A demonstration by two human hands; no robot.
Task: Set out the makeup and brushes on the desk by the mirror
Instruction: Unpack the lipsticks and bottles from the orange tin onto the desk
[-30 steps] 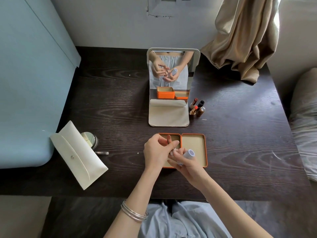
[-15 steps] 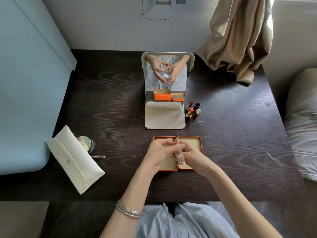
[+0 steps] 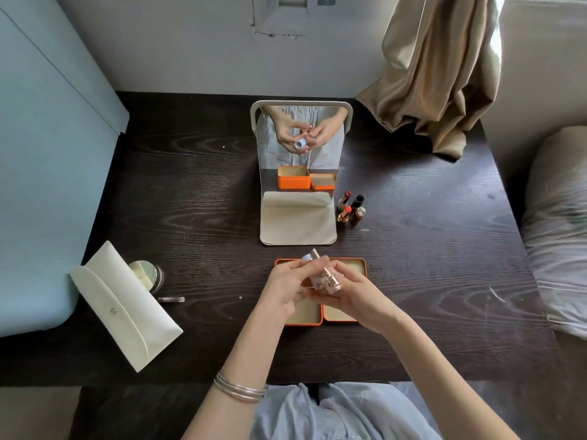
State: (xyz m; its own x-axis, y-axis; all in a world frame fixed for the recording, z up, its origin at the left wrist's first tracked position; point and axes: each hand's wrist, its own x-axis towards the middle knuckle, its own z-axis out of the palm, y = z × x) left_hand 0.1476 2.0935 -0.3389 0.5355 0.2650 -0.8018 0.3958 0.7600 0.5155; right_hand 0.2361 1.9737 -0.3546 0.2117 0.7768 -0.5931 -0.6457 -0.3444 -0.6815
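Over the open orange tin [image 3: 362,267] my two hands meet around a rose-gold lipstick [image 3: 330,276]. My right hand [image 3: 355,292] curls its fingers round the lipstick's base. My left hand [image 3: 286,289] closes its fingertips beside it, and a pale blue-white tube [image 3: 306,258] pokes out above those fingers. The tin's two halves lie side by side, mostly hidden under my hands. The mirror [image 3: 300,138] stands on its cream stand [image 3: 298,223] just beyond. Several lipsticks [image 3: 351,208] stand upright to its right.
A cream pouch [image 3: 127,308] lies at the desk's left front, with a round compact [image 3: 147,274] and a small clear stick [image 3: 171,299] beside it. A beige curtain [image 3: 438,74] drapes onto the back right corner. A pillow [image 3: 559,233] borders the right edge.
The lipstick has gone from my left fingers to between both hands, with my right fingers round its base. The pale tube moved from my right hand to above my left fingers.
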